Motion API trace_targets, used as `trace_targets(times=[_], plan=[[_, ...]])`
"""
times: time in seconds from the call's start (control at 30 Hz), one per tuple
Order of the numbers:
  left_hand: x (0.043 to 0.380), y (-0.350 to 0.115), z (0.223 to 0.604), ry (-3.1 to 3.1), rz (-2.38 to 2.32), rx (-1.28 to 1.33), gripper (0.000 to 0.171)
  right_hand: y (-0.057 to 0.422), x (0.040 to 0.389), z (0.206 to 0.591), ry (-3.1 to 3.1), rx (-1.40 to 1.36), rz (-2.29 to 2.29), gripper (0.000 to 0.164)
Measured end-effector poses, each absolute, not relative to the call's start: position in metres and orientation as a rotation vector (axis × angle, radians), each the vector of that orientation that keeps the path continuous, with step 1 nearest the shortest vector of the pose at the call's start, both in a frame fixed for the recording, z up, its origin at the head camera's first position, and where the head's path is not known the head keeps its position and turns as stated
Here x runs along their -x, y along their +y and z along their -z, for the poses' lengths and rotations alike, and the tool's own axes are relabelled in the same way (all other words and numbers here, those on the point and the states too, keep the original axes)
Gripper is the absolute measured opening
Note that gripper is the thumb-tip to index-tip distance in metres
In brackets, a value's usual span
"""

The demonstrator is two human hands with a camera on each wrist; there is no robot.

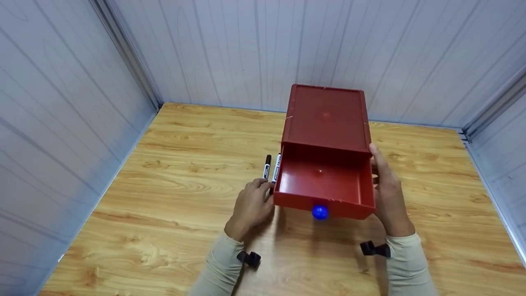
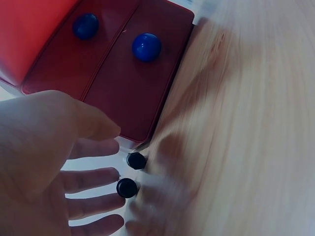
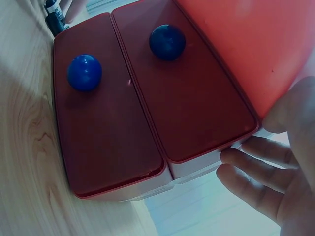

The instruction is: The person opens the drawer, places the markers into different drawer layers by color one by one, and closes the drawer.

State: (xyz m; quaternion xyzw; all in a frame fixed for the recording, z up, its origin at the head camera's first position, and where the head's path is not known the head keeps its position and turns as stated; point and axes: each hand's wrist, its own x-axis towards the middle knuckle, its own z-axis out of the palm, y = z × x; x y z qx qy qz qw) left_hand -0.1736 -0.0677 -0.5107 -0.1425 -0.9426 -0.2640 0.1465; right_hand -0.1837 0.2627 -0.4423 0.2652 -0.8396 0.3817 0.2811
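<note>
A red drawer cabinet (image 1: pixel 328 117) has its top drawer (image 1: pixel 322 181) pulled out, with nothing inside it and a blue knob (image 1: pixel 320 212) on its front. Two lower drawer fronts, each with a blue knob, show closed in both wrist views. Along the cabinet's right side lies my right hand (image 1: pixel 388 193), its fingertips right at the side wall. My left hand (image 1: pixel 252 203) is low by the cabinet's left side, fingers extended with nothing in them. Just past its fingertips, two markers, one (image 1: pixel 267 167) with a dark cap and a second one (image 1: pixel 276 168), lie beside the cabinet.
The cabinet stands on a wood-grain table (image 1: pixel 185 176). Pale panel walls (image 1: pixel 230 53) rise at the back and on both sides. A black strap mount sits on each wrist, over light sleeves (image 1: pixel 407 263).
</note>
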Motion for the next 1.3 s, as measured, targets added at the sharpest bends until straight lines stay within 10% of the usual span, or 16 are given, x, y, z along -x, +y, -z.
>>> trace_targets(times=[1.3], plan=[[0.18,-0.085,0.512,-2.749,0.6,0.259,0.011,0.262,0.184,0.444,-2.253,-0.665,-1.064,0.084]])
